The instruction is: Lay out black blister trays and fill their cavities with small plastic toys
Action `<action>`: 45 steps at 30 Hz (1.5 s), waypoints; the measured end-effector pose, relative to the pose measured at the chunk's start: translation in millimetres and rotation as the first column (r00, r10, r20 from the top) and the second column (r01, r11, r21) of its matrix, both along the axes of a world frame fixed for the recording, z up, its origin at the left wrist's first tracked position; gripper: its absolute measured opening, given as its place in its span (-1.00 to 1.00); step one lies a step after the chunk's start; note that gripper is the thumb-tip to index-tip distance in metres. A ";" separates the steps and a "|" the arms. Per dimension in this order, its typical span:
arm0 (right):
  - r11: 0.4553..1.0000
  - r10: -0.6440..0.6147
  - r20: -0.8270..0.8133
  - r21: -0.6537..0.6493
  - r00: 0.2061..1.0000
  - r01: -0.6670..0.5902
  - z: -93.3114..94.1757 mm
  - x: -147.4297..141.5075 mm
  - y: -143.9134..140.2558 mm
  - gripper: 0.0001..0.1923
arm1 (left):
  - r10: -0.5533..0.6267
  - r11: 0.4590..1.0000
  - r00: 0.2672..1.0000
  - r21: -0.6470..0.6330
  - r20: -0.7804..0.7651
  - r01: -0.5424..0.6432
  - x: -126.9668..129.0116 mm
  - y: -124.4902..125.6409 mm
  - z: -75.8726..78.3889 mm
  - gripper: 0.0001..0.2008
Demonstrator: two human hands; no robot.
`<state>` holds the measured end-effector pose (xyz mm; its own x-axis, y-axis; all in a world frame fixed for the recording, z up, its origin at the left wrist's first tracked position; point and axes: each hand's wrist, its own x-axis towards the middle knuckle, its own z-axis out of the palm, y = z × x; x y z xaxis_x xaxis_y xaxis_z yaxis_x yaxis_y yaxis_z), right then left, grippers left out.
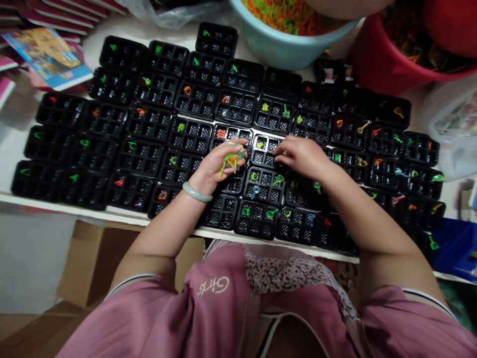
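My left hand (219, 161), palm up with fingers curled, holds a bunch of small plastic pieces (231, 161) in green, yellow, orange and blue. To its right, my right hand (298, 155) reaches over a black compartment tray (263, 158), fingers bent together in a pinch at its right side. Whatever lies between those fingertips is hidden. A yellow-green piece (260, 144) sits in the upper left compartment of that tray. Below, another black tray (264, 186) holds a few small pieces, among them a green spoon-shaped one (278, 180).
Rows of black trays (149, 124) cover the white table (130, 215). A light-blue tub (290, 47) of colourful pieces and a red tub (387, 64) stand behind. Booklets (48, 57) lie at the left, a blue bin (454, 243) at the right, and a cardboard box (93, 263) below.
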<state>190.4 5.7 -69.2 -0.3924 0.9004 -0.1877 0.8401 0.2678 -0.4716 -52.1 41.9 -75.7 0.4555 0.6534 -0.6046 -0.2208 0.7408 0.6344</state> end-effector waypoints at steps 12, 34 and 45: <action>0.911 0.411 0.012 0.033 0.912 -0.411 -13.3 -52.4 -48.6 -0.78 | 0.040 0.999 0.999 0.001 -0.010 -0.040 -9.7 -5.0 2.7 -0.69; 0.954 -0.234 -0.068 0.176 0.970 0.243 -16.7 70.6 36.6 -0.82 | -0.046 0.999 0.998 0.014 -0.049 0.046 35.8 25.3 7.4 -0.66; 0.997 0.052 0.064 0.056 0.997 -0.056 -17.1 25.6 33.3 -0.68 | -0.067 0.998 0.997 0.008 -0.031 0.067 41.8 25.1 7.3 -0.65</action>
